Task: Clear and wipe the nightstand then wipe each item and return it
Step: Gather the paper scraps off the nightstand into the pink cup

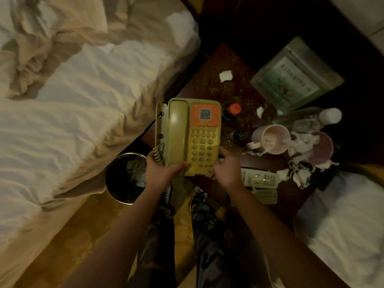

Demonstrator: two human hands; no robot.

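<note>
A cream desk telephone [187, 132] with an orange label and its handset in the cradle is held over the left edge of the dark wooden nightstand [218, 88]. My left hand [164, 169] grips its near left corner by the coiled cord. My right hand [226, 169] grips its near right corner. On the nightstand lie crumbs, paper scraps [225, 75], a red-capped bottle [232, 111], a small dark bottle [236, 135], a pink mug [272, 140], a clear bottle with a white cap [307, 119], crumpled tissues [301, 159] and a remote control [259, 179].
A framed card holder [297, 75] stands at the nightstand's far right. A round bin [124, 177] with rubbish sits on the wooden floor beside the left bed [72, 111]. A second bed [342, 225] lies at the right. My legs are below.
</note>
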